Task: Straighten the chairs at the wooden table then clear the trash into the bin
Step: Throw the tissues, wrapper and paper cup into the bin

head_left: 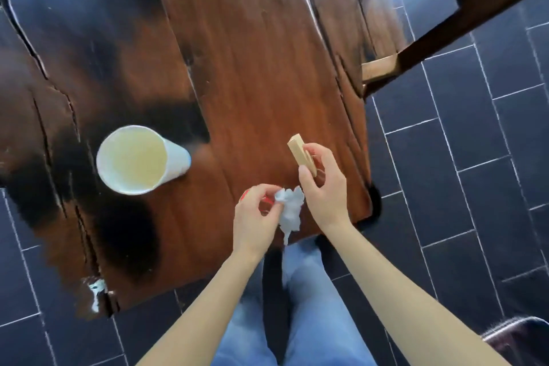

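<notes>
Crumpled tissue [289, 209] was pinched in the left grip [258, 217], fingers curled, over the near edge of the bench [252, 53]; its tail hung past the rim. A red scrap [244, 195] showed behind the same fingers, mostly hidden, identity unclear. Right grip [323, 184], just beside the tissue, was clamped thumb-to-fingers on a tan block [300, 153], wood or card not determinable, lower end covered. White paper cup [139, 160] stood on bench, well left. Chair [445, 24] at far right: blurred, cut off by frame.
</notes>
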The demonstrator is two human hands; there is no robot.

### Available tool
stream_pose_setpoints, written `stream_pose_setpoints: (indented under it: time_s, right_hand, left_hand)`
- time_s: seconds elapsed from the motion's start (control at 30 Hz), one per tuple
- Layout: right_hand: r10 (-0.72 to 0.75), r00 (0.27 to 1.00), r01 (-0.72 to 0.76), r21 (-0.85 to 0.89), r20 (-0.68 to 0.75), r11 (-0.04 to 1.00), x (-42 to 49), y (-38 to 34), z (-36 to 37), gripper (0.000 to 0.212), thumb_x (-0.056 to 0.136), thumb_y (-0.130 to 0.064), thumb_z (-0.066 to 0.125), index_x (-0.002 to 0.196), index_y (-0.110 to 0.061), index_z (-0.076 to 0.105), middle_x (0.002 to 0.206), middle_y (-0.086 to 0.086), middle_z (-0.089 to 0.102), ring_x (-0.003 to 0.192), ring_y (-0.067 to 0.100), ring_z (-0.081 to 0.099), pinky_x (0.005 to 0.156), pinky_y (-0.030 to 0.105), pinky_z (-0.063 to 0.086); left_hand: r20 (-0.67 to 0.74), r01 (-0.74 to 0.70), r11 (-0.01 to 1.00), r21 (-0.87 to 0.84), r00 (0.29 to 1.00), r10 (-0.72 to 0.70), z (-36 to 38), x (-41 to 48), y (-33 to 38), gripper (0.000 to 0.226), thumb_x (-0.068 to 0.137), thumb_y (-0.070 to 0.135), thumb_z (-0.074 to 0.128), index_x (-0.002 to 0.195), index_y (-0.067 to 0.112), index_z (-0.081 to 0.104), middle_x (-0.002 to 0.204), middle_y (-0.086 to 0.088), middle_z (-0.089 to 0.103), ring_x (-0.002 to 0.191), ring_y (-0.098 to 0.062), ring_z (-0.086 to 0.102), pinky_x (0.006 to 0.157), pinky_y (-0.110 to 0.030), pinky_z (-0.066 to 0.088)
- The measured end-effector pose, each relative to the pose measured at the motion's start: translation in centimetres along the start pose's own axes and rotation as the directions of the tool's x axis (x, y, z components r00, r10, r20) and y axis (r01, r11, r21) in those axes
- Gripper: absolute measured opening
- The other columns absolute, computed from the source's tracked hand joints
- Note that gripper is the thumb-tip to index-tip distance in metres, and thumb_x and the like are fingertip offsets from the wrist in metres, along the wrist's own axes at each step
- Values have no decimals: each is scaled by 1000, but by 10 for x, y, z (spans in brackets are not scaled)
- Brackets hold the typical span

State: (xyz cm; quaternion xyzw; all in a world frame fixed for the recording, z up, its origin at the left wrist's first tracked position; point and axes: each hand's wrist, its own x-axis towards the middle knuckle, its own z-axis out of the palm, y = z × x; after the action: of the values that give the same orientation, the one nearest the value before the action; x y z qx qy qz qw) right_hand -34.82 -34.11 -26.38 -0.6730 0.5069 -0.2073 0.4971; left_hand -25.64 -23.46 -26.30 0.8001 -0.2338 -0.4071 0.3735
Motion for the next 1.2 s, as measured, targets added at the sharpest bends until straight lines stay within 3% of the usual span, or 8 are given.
stream_pose_setpoints:
  time_s: [0.23,0.3,0.4,0.53,0.63,0.83,1.07,1.2]
  right_hand:
    - [240,970,-223,232,-46,947,-42,57,-94,27,94,-19,46,114,-16,64,108,-7,69,103,9,62,88,23,48]
    - [266,964,-250,298,-15,921,-50,69,-112,27,93,-21,47,114,-19,63,105,-9,68,99,4,63,84,17,47]
    - [326,945,-312,379,28,871,-61,91,-140,26,92,-21,61,117,-22,61,104,-6,68,95,8,64,77,21,53]
    - [429,899,-427,404,90,809,-68,124,-170,39,86,-17,68,123,-23,59,113,0,63,96,9,63,70,26,57]
    - [453,881,-462,462,137,757,-73,147,-178,44,80,-11,72,120,-24,60,118,1,60,94,3,62,73,20,54]
    - [517,852,-472,552,85,687,-76,184,-183,37,80,-13,73,115,-22,62,98,0,68,89,17,65,76,29,55]
    - [828,544,-760,497,134,419,-78,272,-168,36,80,-16,68,108,-29,50,104,3,64,93,24,66,79,46,57]
    - [869,472,-828,416,152,377,-64,308,-150,25,83,-33,63,104,-26,50,95,0,63,88,21,64,81,44,56]
  left_hand:
    - [82,-221,975,-18,972,222,91,-8,54,31,82,5,62,97,32,64,127,7,53,91,-9,64,76,-18,53]
    - [197,-253,968,11,949,246,118,-7,62,47,81,4,61,95,49,57,127,2,57,89,-12,65,77,-23,54]
    - [320,-208,976,60,930,179,156,-10,70,33,81,5,59,92,37,59,115,11,62,76,-10,64,70,-26,53]
    - [293,-253,832,493,949,115,194,-13,76,17,82,24,59,94,37,59,86,19,63,70,3,57,57,-19,39]
    - [319,-354,680,643,930,182,206,-16,73,15,84,27,60,95,38,59,87,20,58,65,4,50,54,-18,32]
    - [426,-318,817,481,899,100,258,-11,60,10,81,17,64,86,25,62,99,13,52,67,-4,60,56,-20,41]
    - [512,46,839,542,774,-373,330,9,5,37,85,20,60,122,17,54,123,1,57,101,-16,59,85,-31,50]
    - [493,-23,756,654,771,-403,345,15,-28,39,88,28,57,122,10,52,114,-2,58,90,-15,58,72,-29,48]
